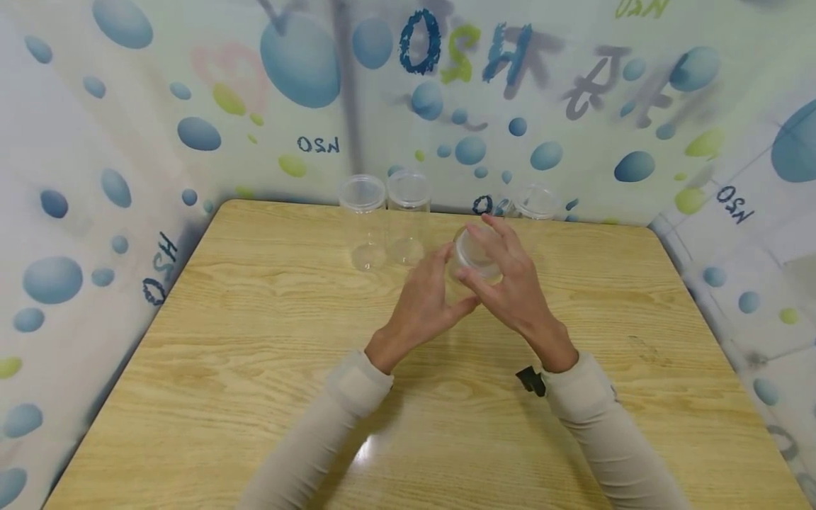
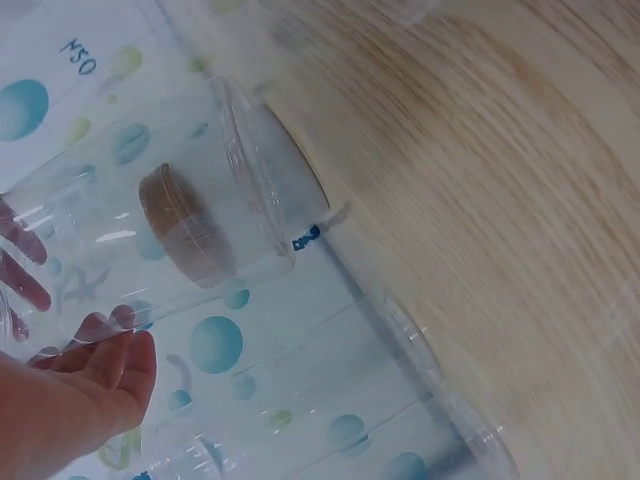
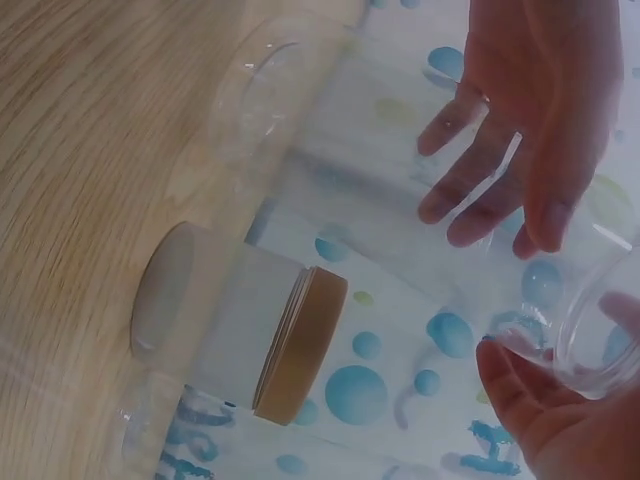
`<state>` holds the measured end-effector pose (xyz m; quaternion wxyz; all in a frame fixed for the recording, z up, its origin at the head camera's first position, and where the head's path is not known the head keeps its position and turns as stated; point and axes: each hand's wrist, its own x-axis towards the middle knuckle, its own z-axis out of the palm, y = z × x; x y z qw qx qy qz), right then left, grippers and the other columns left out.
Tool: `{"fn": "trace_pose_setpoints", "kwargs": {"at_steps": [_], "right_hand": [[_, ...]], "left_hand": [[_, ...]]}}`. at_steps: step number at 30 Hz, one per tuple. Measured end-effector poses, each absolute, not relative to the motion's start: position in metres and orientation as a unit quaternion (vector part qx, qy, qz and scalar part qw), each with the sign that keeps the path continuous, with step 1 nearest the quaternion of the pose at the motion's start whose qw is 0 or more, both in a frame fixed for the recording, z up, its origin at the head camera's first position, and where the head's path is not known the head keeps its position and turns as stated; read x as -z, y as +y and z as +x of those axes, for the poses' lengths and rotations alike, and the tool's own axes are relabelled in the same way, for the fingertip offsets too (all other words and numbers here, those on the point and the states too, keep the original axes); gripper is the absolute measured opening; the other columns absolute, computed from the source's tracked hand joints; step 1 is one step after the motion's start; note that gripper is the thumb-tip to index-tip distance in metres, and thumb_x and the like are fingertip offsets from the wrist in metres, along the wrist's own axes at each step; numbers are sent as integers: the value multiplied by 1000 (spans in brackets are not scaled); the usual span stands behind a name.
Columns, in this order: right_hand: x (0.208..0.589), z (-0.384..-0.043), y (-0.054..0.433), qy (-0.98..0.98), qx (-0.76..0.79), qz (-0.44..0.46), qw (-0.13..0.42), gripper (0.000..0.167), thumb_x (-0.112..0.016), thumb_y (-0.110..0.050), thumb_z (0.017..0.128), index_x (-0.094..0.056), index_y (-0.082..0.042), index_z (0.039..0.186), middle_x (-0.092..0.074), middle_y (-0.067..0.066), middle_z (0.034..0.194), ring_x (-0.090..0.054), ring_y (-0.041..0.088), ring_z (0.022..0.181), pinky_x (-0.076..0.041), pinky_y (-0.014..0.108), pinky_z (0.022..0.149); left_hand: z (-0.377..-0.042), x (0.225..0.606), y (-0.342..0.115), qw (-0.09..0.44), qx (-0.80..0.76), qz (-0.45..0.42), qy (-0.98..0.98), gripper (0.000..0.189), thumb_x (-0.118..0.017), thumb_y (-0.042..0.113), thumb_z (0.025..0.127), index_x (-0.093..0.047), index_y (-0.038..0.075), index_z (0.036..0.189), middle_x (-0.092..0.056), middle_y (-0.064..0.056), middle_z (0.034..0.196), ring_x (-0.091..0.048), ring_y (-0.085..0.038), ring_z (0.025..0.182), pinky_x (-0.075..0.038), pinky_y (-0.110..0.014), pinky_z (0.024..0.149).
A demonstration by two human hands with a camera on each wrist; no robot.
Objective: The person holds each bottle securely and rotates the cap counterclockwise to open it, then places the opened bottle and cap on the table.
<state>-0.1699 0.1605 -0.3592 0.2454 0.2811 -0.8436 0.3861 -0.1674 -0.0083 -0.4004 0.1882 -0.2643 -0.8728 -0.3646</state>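
A tall clear jar with a round see-through lid stands between both hands, near the back middle of the table. My left hand holds the side of this jar, thumb toward me and fingers round the far side. Over the top, my right hand grips the lid's rim between thumb and fingers. A white jar with a brown lid shows through and beside the clear one in both wrist views; in the head view it is hidden.
Two more clear lidded jars stand side by side at the back left. Another clear jar is behind my right hand. A patterned curtain borders the wooden table at the back and sides.
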Motion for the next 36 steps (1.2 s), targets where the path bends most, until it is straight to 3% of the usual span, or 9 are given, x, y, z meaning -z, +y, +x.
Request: {"fn": "trace_pose_setpoints", "kwargs": {"at_steps": [3, 6, 10, 16, 24, 32, 36], "right_hand": [[360, -170, 159, -841, -394, 277, 247, 58, -79, -23, 84, -58, -9, 137, -47, 20, 145, -50, 37, 128, -50, 56, 85], [359, -170, 156, -836, -403, 275, 251, 58, -81, -14, 81, -60, -7, 134, -50, 20, 143, -51, 35, 127, -50, 54, 87], [358, -169, 152, -832, -412, 269, 258, 55, -81, -15, 82, -62, -7, 132, -51, 21, 140, -52, 34, 125, -50, 54, 87], [356, -168, 148, -824, -418, 277, 265, 54, -81, -14, 81, -63, -6, 131, -52, 21, 138, -53, 33, 123, -50, 54, 86], [356, -169, 148, -812, -422, 298, 272, 51, -80, -11, 81, -65, -5, 129, -54, 21, 135, -53, 33, 123, -50, 53, 87], [360, -171, 151, -789, -446, 329, 267, 54, -78, -3, 80, -64, -4, 131, -51, 27, 136, -53, 35, 122, -47, 54, 93], [362, -173, 153, -781, -451, 345, 260, 48, -76, -13, 87, -63, -3, 132, -50, 26, 137, -51, 35, 124, -46, 52, 96]], "left_hand": [[-166, 401, -7, 181, 362, -261, -876, 86, -81, 37, 80, -37, 4, 146, -52, -11, 138, -54, -26, 121, -48, -49, 95], [-164, 401, -4, 173, 363, -246, -882, 91, -83, 42, 78, -36, 4, 146, -52, -11, 138, -55, -27, 120, -48, -52, 94], [-164, 398, 0, 168, 381, -221, -882, 95, -85, 46, 75, -35, 4, 144, -56, -10, 132, -58, -25, 115, -48, -54, 95], [-167, 395, 3, 192, 408, -204, -869, 87, -88, 38, 72, -42, 2, 136, -61, -10, 121, -62, -25, 107, -49, -53, 92], [-171, 395, -4, 190, 424, -243, -852, 85, -89, 31, 72, -43, 1, 137, -59, -11, 125, -59, -24, 114, -50, -43, 95], [-174, 395, -8, 152, 441, -265, -844, 85, -87, 24, 75, -39, 1, 141, -56, -12, 131, -56, -25, 119, -48, -44, 99], [-177, 393, -12, 129, 449, -276, -840, 84, -86, 21, 76, -38, 1, 142, -56, -13, 133, -56, -25, 119, -48, -43, 99]]}}
